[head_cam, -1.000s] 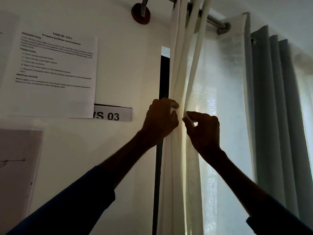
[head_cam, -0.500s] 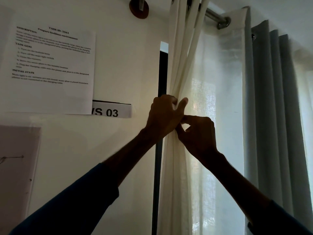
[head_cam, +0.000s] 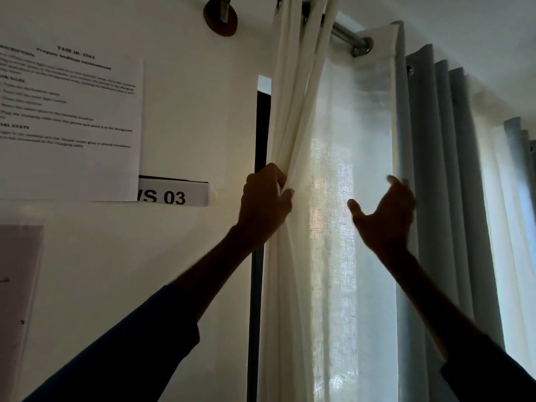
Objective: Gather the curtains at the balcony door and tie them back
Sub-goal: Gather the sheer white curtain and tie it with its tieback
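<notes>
Just beside the dark door frame (head_cam: 262,126), the left hand (head_cam: 265,198) clutches a bunch of folds in the white curtain (head_cam: 333,256). The right hand (head_cam: 385,216) is wide open, fingers spread, at the panel's edge farthest from the frame, where the grey curtain (head_cam: 435,169) begins; whether it touches cloth is unclear. This looks like the gathering step: the next move likely calls for catching that far edge and sweeping it toward the frame — no tie-back is in view.
</notes>
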A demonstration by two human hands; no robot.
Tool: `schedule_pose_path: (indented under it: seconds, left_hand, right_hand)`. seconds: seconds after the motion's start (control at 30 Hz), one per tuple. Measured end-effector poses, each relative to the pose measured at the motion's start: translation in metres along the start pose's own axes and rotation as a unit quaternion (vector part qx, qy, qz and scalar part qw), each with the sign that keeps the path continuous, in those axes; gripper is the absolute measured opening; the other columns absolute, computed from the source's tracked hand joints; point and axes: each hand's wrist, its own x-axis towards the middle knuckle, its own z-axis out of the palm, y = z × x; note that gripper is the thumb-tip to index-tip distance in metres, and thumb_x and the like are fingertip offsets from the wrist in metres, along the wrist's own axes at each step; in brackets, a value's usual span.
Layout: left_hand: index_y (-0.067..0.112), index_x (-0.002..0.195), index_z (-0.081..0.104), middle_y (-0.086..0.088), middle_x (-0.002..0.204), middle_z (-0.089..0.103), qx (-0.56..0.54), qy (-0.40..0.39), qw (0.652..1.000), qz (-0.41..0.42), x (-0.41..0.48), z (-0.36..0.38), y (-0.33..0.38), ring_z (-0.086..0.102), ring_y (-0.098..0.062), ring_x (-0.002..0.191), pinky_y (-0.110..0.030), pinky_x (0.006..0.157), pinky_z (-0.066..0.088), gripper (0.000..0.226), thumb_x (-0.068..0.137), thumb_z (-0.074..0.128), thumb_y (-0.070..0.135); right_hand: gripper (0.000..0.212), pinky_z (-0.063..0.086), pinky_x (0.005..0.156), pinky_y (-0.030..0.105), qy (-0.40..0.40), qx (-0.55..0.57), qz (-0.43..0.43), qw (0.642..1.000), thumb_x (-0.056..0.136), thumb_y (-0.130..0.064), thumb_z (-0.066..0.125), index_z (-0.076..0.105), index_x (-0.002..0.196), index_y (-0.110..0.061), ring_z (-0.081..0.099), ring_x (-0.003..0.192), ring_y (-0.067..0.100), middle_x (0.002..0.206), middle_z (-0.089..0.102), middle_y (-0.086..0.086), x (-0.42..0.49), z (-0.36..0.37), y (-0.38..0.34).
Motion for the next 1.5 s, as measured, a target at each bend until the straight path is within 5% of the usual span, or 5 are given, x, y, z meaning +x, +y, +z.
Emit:
schedule_pose_path:
  seconds: [0.47,0.77,0.93,1.13,1.5]
  left_hand:
    - [0.013,0.098,0.057,0.017,0.072,0.045,0.021,-0.021,0.999,0.024,-0.001,-0.018,-0.003,0.042,0.003,0.065,-0.003,0.056,0.039,0.022,0.086,0.074,0.02]
    - [0.014,0.113,0.052,0.006,0.086,0.059,0.004,-0.019,0.999,0.031,-0.003,-0.017,-0.003,0.05,-0.004,0.073,-0.006,0.058,0.032,0.032,0.088,0.071,0.017]
    - [0.014,0.136,0.028,0.006,0.055,0.044,-0.048,0.003,0.999,0.008,-0.008,-0.019,0.003,0.048,-0.008,0.044,-0.021,0.053,0.046,0.066,0.086,0.07,0.006]
    - [0.019,0.151,0.013,-0.003,0.08,0.063,-0.04,0.055,0.997,-0.042,-0.008,-0.03,-0.005,0.061,-0.015,0.063,-0.033,0.065,0.055,0.08,0.09,0.064,0.015]
    - [0.002,0.128,0.051,-0.015,0.116,0.06,0.078,-0.032,0.996,0.012,-0.01,-0.032,-0.022,0.055,-0.033,0.106,-0.03,0.085,0.042,0.045,0.09,0.064,0.021]
  right_hand:
    - [0.128,0.049,0.097,0.038,-0.109,0.042,0.123,0.986,0.067,-0.067,0.078,0.019,0.151,0.01,0.057,0.121,0.032,0.123,0.057,0.02,0.031,0.024,0.025]
    - [0.025,0.036,0.062,0.033,-0.027,0.029,-0.027,0.999,0.084,0.001,0.052,0.046,0.066,-0.016,0.05,0.064,0.024,0.063,0.05,0.002,0.022,0.038,-0.021]
    - [0.038,0.03,0.058,0.016,-0.038,-0.006,-0.151,0.988,0.08,0.011,0.047,0.063,0.113,0.001,0.067,0.08,0.039,0.088,0.071,0.021,0.011,0.046,-0.077]
    - [0.023,0.039,0.053,0.026,-0.092,0.141,-0.318,0.933,0.081,-0.009,0.051,0.064,0.1,-0.005,0.058,0.057,0.02,0.064,0.057,-0.004,-0.006,0.041,-0.144]
    - [0.047,0.037,0.062,0.016,-0.077,0.113,-0.185,0.973,0.09,0.006,0.053,0.062,0.135,-0.006,0.062,0.063,0.019,0.085,0.075,0.016,-0.052,0.046,-0.087]
